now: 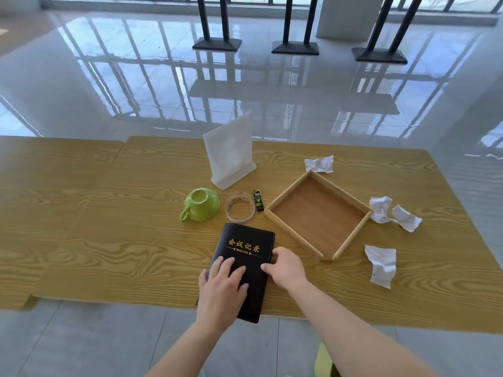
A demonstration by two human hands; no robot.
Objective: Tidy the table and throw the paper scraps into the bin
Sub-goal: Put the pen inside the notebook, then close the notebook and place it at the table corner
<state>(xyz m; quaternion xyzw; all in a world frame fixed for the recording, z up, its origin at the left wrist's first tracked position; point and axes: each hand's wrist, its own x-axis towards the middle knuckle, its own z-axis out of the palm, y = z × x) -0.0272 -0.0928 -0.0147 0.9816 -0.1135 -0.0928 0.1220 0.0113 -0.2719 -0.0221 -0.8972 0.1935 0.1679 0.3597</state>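
Observation:
A black notebook [246,247] with gold lettering lies at the near edge of the wooden table [109,227]. My left hand [221,291] rests flat on its lower cover, fingers spread. My right hand [284,266] grips the notebook's right edge. Three crumpled paper scraps lie to the right: one [319,163] behind the wooden tray [351,198], one [392,216] beside the tray's right corner, one [381,265] nearer the front. A yellow-green bin [324,361] shows partly below my right forearm.
A green cup [201,204] lies tipped on the table. Beside it are a roll of tape [241,213] and a small dark green tube [258,200]. A white upright stand [231,156] is behind them. Black table bases [217,44] stand on the glossy floor beyond.

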